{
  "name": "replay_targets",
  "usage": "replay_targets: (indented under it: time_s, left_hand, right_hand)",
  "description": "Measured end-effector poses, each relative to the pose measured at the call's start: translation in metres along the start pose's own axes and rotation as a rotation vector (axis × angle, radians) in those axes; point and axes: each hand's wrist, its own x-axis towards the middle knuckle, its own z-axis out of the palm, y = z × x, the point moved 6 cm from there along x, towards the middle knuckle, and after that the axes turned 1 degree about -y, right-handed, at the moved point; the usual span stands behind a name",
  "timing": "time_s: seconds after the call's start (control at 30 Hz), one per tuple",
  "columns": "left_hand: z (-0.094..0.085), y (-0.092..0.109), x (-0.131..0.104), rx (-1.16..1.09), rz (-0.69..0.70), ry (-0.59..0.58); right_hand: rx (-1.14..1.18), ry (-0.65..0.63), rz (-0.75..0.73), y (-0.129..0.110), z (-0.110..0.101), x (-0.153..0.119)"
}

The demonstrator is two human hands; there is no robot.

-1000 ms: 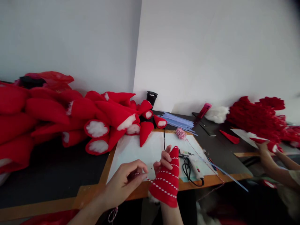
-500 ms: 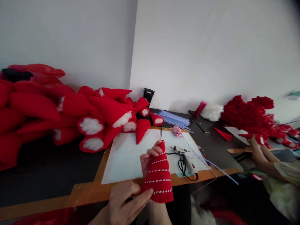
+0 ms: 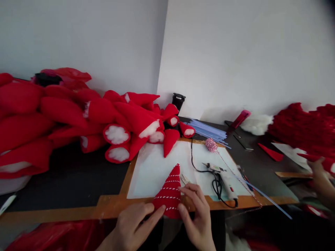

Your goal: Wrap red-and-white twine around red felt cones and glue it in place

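A red felt cone [image 3: 169, 191] wrapped with rows of red-and-white twine points up and away at the table's front edge. My left hand [image 3: 137, 221] pinches its lower left side between thumb and finger. On its right side my right hand [image 3: 195, 211] holds the edge, thumb low and fingers higher up. Beyond the hands lies a white board [image 3: 154, 167]. A white glue gun [image 3: 226, 183] with a black cord rests on the board's right part, and a ball of red-and-white twine [image 3: 211, 144] sits behind it, its strand trailing right.
Stuffed red cones [image 3: 104, 115] are heaped at the left. Pale glue sticks [image 3: 206, 129] and a black container [image 3: 178, 101] stand behind the board. At the right are white stuffing [image 3: 258, 124], red fabric [image 3: 303, 125] and another person's hand [image 3: 319, 174].
The cone has moved down and left, tilting away. My right hand has gone from behind its tip to its right side. The view has shifted left.
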Motion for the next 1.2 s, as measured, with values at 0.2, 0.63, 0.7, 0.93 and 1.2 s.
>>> replay_targets:
  time_s: [0.2,0.63,0.7,0.93,1.2]
  left_hand:
    - [0.005,0.005,-0.005,0.057,-0.06,-0.053]
    - [0.013,0.009,-0.007,0.07,-0.016,-0.111]
    - [0.011,0.01,-0.006,0.067,-0.027,-0.101]
    - [0.008,0.009,-0.008,0.032,-0.079,-0.113]
    - [0.007,0.014,-0.014,0.026,-0.057,-0.096]
  right_hand:
    - [-0.084,-0.102,-0.022,0.005,0.003,-0.021]
    - [-0.199,-0.302,-0.007,0.007,0.017,0.051]
    - [-0.201,-0.319,0.023,0.01,0.02,0.057]
    - [0.248,-0.085,0.336,0.043,0.012,0.059]
    - [0.66,-0.098,0.591,0.044,0.043,0.057]
